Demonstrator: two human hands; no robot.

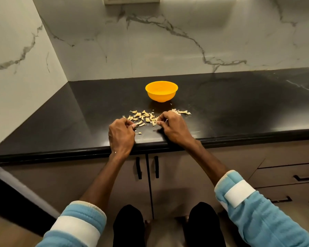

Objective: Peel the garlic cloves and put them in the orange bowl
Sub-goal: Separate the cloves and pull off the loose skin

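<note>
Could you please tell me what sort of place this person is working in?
Most likely a home kitchen: a black counter in a corner of marble-look walls, cabinets with black handles below it, and garlic strewn before an orange bowl.

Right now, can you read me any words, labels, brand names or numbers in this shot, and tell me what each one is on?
None: nothing in the head view can be read as text.
orange bowl: plain, no label or mark.
White bands on the sleeves: blank.
wall fixture at the top edge: cut off, no lettering visible.
</note>
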